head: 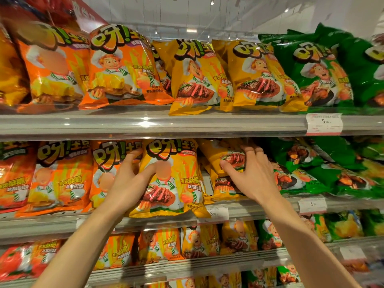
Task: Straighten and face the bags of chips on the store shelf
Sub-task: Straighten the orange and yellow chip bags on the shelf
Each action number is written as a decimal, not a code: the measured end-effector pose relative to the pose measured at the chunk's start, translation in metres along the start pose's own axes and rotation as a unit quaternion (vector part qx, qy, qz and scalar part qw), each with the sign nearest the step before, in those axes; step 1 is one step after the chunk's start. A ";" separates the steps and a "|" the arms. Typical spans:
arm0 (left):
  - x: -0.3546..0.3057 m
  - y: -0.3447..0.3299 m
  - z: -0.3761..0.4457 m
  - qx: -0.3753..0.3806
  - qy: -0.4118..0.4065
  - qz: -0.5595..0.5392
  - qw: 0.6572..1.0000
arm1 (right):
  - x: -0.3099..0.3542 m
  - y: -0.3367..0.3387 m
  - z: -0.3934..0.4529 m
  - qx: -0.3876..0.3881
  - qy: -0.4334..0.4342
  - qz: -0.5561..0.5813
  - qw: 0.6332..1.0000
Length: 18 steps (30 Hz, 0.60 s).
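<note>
Yellow chip bag (170,179) upright at front of middle shelf (259,206), facing out, bottom edge hanging over shelf lip. Left hand (128,183) gripping its left edge: thumb across bag front, fingers (133,154) reaching behind, btwn it and orange bag (106,173) just beside on left. Right hand (251,175) further right on same shelf, fingers spread and lightly curled over tilted yellow bag (226,156), thumb on its front, fingertips over top edge; clamped or only resting, cannot tell. More yellow bags stacked under/behind that one, leaning, not squared up.

Green bags (307,165) to right of right hand, slumped and lying at angles, overlapping. Orange bags further left on middle shelf, upright, faces out, approx in a row.

Top shelf (145,123): orange bags left, yellow bags (195,77) centre, green right, all upright w/ slight lean behind clear front rail. White price tag (324,123) on top shelf edge at right; another tag (311,205) on middle shelf edge at right, one more (217,214) just below upright yellow bag.

Lower shelf: smaller orange, yellow, green bags in a row, partly hidden by both forearms. Edges of view blurred, details there unclear.
</note>
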<state>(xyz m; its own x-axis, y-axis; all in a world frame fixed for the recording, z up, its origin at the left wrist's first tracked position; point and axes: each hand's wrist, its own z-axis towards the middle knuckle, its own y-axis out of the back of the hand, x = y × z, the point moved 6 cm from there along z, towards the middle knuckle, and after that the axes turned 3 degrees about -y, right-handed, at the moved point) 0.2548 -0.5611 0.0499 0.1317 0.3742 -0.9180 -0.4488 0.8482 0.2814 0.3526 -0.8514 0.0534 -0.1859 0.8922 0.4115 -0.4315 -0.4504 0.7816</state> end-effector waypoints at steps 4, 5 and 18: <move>-0.004 -0.005 -0.001 -0.001 -0.011 -0.005 1.000 | -0.006 0.004 -0.005 -0.078 -0.057 -0.028 0.995; -0.006 -0.006 -0.001 -0.001 -0.014 -0.007 1.000 | -0.009 0.005 -0.005 -0.090 -0.070 -0.037 0.993; -0.004 -0.007 -0.010 0.013 -0.039 -0.018 0.999 | 0.031 0.028 -0.039 -0.079 0.061 0.133 0.986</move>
<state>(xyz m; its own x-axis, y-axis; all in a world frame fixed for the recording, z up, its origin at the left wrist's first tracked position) 0.2492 -0.5725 0.0487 0.2163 0.3704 -0.9034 -0.4197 0.8707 0.2565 0.3006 -0.8355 0.0702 -0.4111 0.7449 0.5254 -0.4841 -0.6668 0.5666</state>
